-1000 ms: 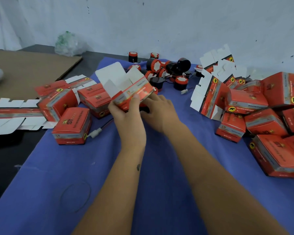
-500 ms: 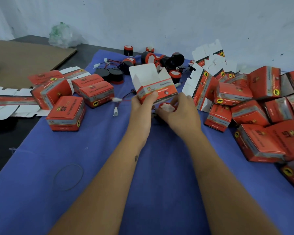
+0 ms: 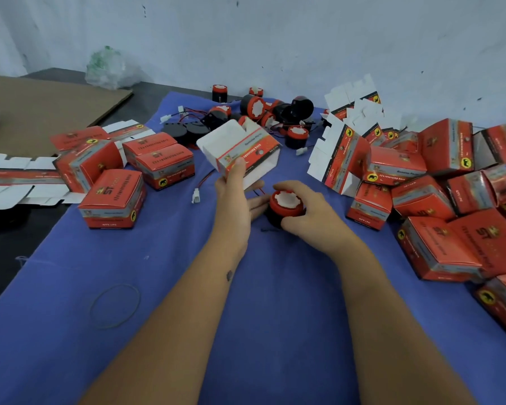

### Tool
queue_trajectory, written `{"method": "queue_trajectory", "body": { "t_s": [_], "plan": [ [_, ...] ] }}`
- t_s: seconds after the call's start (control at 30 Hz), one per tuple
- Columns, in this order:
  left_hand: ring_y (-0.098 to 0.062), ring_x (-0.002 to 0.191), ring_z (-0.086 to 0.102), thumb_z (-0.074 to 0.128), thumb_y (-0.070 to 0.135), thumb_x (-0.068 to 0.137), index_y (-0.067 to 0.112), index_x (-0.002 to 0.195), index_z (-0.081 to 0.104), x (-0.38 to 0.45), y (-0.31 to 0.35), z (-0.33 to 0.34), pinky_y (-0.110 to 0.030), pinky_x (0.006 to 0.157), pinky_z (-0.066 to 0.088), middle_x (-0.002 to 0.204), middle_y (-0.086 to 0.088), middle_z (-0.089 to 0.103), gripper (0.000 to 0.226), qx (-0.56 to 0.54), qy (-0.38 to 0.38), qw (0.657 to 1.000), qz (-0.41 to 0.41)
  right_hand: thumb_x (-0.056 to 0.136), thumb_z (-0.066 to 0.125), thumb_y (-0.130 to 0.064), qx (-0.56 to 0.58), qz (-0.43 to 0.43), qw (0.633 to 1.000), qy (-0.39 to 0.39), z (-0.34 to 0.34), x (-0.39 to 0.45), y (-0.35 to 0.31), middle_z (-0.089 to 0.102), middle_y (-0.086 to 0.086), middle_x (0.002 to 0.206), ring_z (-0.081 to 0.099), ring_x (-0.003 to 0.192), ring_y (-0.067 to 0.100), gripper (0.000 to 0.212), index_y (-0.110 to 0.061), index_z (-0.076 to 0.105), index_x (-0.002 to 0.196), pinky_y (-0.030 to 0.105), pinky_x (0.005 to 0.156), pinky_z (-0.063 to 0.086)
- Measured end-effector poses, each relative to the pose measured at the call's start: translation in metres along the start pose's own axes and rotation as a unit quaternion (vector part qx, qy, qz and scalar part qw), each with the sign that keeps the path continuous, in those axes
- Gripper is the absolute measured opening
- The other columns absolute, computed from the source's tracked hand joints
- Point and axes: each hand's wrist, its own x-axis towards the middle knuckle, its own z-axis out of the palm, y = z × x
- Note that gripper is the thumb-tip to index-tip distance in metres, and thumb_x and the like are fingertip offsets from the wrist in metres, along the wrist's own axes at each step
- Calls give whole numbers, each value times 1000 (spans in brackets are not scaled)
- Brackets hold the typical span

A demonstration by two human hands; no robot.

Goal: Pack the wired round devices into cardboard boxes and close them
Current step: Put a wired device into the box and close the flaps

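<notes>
Loading step, judged — left hand (image 3: 231, 197) pinching the open box (image 3: 240, 153), mouth tipped toward right hand (image 3: 307, 211), fingers curled round the round device (image 3: 285, 204) just below. Next — slide device in, tuck trailing wire (image 3: 202, 182), fold flaps.

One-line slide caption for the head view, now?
Left hand holds an open carton while right hand grips a red round device over the blue cloth.
</notes>
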Motion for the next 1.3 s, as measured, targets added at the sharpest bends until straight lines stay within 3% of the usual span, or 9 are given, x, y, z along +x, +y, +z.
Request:
{"method": "queue_trajectory", "body": {
  "t_s": [0.1, 0.27, 0.4, 0.6, 0.83, 0.93, 1.07, 1.23, 1.3],
  "plan": [
    [-29, 85, 72, 45, 49, 99, 13, 136, 50, 2, 2, -5, -36, 74, 61, 100, -14, 68, 51, -66, 18, 998, 10, 77, 66, 7, 76, -41, 996, 7, 0, -2, -3, 58, -18, 110, 57, 95, -11, 52, -24, 59, 118, 4, 72, 44],
    [-9, 93, 67, 55, 39, 98, 22, 127, 45, 5, 3, -15, -24, 73, 49, 114, 0, 67, 36, 21, 101, 984, 143, 80, 71, -14, 32, -160, 915, 370, 16, -1, -16, 48, -3, 115, 47, 105, -2, 50, -26, 58, 127, 9, 87, 40],
    [21, 81, 55, 74, 31, 84, 35, 107, 43, 5, -1, -15, -7, 62, 44, 102, 21, 56, 39, 161, 61, 969, 177, 85, 73, -27, -43, -230, 849, 473, 21, 2, -20, 33, 0, 115, 37, 103, -3, 48, -19, 59, 130, 10, 83, 41],
    [8, 81, 60, 79, 11, 80, 26, 112, 41, 4, -13, -18, -9, 60, 47, 99, 12, 61, 52, 300, -43, 929, 212, 75, 72, -2, -26, -207, 870, 447, 25, 2, -17, 32, 23, 129, 29, 114, -11, 61, -7, 53, 133, -2, 92, 29],
    [-5, 95, 61, 79, 16, 74, 32, 110, 48, 3, -13, -16, -22, 73, 52, 102, 11, 64, 50, 380, -67, 900, 204, 82, 70, -25, -58, -187, 924, 329, 26, 2, -13, 39, -9, 123, 39, 110, -6, 67, -19, 42, 143, 2, 85, 40],
    [-14, 92, 62, 79, 15, 73, 28, 111, 48, 5, -13, -18, -27, 70, 52, 102, 2, 65, 50, 406, -61, 892, 188, 82, 69, -26, -129, -182, 930, 292, 21, 0, -10, 49, -2, 126, 47, 111, 7, 61, -21, 47, 138, 14, 75, 41],
    [-21, 98, 61, 78, 13, 72, 19, 115, 49, 5, -13, -18, -40, 79, 56, 105, -5, 64, 51, 454, -81, 872, 165, 82, 70, -22, -168, -188, 934, 251, 18, -3, -10, 53, 0, 130, 53, 115, 15, 54, -20, 52, 133, 20, 80, 43],
    [-22, 93, 58, 72, 11, 77, 19, 104, 45, 9, -13, -17, -27, 64, 47, 99, -3, 61, 39, 489, -67, 856, 157, 84, 64, -25, -197, -167, 945, 202, 19, -2, -9, 60, -9, 125, 53, 111, 17, 46, -24, 54, 129, 19, 96, 29],
    [-26, 97, 56, 70, 11, 77, 18, 103, 46, 10, -13, -16, -33, 70, 50, 100, -6, 60, 36, 490, -58, 855, 157, 86, 62, -25, -216, -153, 942, 205, 21, -1, -8, 62, -7, 125, 52, 109, 19, 43, -23, 56, 129, 17, 92, 23]
  ]
}}
